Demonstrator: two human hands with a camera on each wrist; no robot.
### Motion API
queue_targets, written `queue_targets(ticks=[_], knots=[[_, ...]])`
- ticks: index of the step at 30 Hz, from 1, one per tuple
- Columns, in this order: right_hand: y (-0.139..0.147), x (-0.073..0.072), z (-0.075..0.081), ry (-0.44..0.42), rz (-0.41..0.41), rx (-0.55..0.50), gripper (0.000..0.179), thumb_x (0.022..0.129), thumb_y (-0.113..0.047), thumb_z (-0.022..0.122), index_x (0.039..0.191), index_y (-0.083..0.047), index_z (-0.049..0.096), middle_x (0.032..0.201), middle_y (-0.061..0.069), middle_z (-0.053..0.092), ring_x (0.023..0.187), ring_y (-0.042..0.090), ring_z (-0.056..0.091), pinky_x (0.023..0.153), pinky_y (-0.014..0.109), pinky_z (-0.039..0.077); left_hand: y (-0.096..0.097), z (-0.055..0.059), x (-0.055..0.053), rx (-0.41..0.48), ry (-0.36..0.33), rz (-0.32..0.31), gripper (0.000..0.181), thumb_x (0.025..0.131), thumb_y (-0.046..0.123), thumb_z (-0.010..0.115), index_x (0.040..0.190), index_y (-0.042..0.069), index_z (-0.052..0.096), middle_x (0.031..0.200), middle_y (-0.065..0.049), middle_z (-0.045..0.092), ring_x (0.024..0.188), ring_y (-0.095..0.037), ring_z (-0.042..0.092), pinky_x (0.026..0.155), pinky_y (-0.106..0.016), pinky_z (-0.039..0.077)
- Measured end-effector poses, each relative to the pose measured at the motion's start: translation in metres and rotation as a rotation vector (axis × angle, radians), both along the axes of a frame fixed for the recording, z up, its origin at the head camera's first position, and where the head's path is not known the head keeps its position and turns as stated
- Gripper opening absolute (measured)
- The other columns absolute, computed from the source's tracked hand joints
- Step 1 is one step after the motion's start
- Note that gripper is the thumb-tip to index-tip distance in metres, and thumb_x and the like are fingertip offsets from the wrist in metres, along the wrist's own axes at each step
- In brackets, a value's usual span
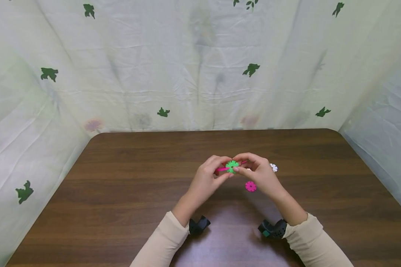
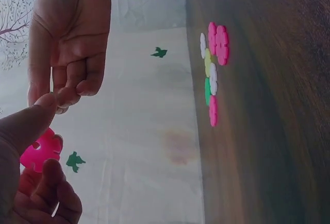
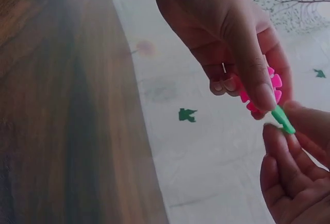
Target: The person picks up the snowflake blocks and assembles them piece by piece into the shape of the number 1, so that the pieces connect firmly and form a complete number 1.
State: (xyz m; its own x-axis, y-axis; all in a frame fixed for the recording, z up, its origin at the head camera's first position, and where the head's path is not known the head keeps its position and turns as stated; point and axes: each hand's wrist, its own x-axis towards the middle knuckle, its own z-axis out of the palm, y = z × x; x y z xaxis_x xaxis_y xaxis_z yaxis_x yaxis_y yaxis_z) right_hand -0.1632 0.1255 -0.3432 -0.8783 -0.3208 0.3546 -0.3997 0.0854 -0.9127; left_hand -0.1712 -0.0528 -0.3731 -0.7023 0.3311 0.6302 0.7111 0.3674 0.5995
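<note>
Both hands meet above the table around a small cluster of notched plastic interlocking discs. In the head view, a green interlocking disc (image 1: 232, 167) faces the camera between the fingertips, with a pink interlocking disc (image 1: 222, 169) edge-on at its left. My left hand (image 1: 204, 178) pinches the cluster from the left, thumb below and fingers above. From the other side, my right hand (image 1: 263, 177) grips it, thumb over the green disc. In the right wrist view, pink notches (image 3: 277, 81) show behind the right thumb; fingers hide much of the cluster.
On the brown table (image 1: 120, 193), a loose pink disc (image 1: 250, 186) lies below the right hand and a white disc (image 1: 273, 167) beyond it. The left wrist view shows several more, including a yellow disc (image 2: 208, 63). A printed curtain (image 1: 200, 74) stands behind the table.
</note>
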Motion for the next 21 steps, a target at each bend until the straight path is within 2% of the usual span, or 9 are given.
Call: queue_targets(ticks=[7, 13, 16, 21], knots=[[0.008, 0.002, 0.008, 0.094, -0.049, 0.092, 0.027, 0.078, 0.007, 0.064, 0.104, 0.006, 0.057, 0.093, 0.018, 0.058, 0.082, 0.020, 0.057, 0.070, 0.026, 0.048, -0.002, 0.001, -0.001, 0.003, 0.010, 0.010, 0.035, 0.073, 0.006, 0.074, 0.105, 0.003, 0.061, 0.091, -0.002, 0.057, 0.074, -0.010, 0.054, 0.062, -0.017, 0.046], [0.026, 0.005, 0.012, 0.142, -0.115, 0.189, 0.036, 0.077, 0.005, 0.066, 0.111, 0.005, 0.054, 0.102, 0.012, 0.055, 0.092, 0.017, 0.052, 0.079, 0.026, 0.045, -0.004, 0.001, -0.003, 0.015, 0.019, 0.020, 0.037, 0.071, 0.003, 0.075, 0.105, 0.004, 0.061, 0.090, -0.001, 0.058, 0.073, -0.008, 0.053, 0.063, -0.017, 0.045], [0.037, 0.003, 0.006, 0.147, -0.145, 0.242, 0.041, 0.077, 0.000, 0.068, 0.115, 0.000, 0.053, 0.104, 0.008, 0.055, 0.094, 0.016, 0.052, 0.081, 0.028, 0.044, -0.005, 0.001, -0.003, 0.017, 0.021, 0.022, 0.037, 0.070, 0.003, 0.075, 0.105, 0.004, 0.062, 0.089, 0.000, 0.057, 0.072, -0.007, 0.052, 0.062, -0.016, 0.045], [0.057, -0.008, -0.020, 0.149, -0.186, 0.322, 0.045, 0.076, -0.005, 0.070, 0.117, -0.004, 0.053, 0.106, 0.007, 0.055, 0.095, 0.017, 0.052, 0.077, 0.024, 0.045, -0.006, 0.001, -0.003, 0.009, 0.023, 0.027, 0.037, 0.071, 0.004, 0.075, 0.105, 0.004, 0.061, 0.088, 0.000, 0.057, 0.071, -0.006, 0.051, 0.061, -0.014, 0.043]])
